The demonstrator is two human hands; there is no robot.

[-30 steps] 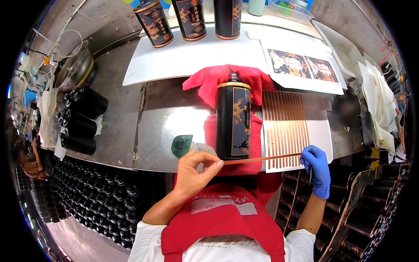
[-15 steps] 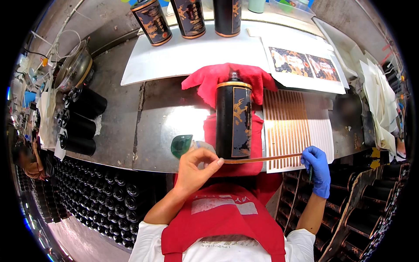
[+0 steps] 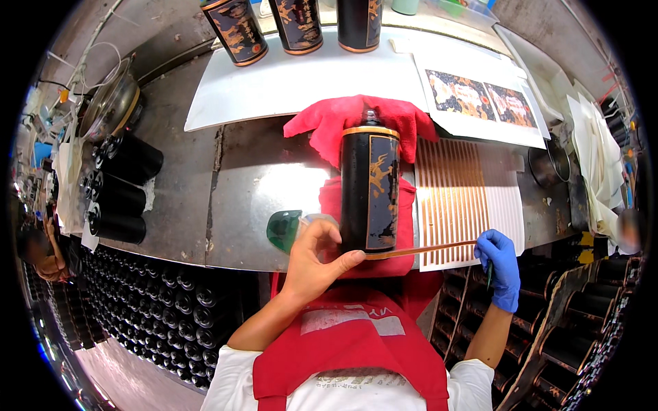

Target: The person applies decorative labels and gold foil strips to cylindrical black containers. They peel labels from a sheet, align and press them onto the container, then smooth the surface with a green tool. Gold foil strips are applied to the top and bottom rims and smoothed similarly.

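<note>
A black bottle (image 3: 355, 185) with gold dragon decoration lies on a red cloth (image 3: 404, 113), its neck pointing away from me. Along its near, base end runs a narrow copper-coloured strip (image 3: 432, 251). My bare left hand (image 3: 315, 257) is closed at the bottle's lower left, with the thumb pressing the strip's left end at the base edge; its curled fingertips are partly hidden. My right hand (image 3: 499, 267), in a blue glove, pinches the strip's right end and keeps it stretched. A slim dark green tool (image 3: 489, 272) is also tucked in that hand.
A sheet of copper strips (image 3: 452, 205) lies right of the bottle. A green translucent piece (image 3: 284, 229) sits left of it. Decorated bottles (image 3: 296, 27) stand at the back; black bottles (image 3: 118, 220) lie at left. Racks of bottles (image 3: 161, 308) flank me below the bench.
My left thumb has slid slightly right along the bottle's base edge, and the left fingers have come nearer the bottle's side. My right hand has barely moved, still holding the strip.
</note>
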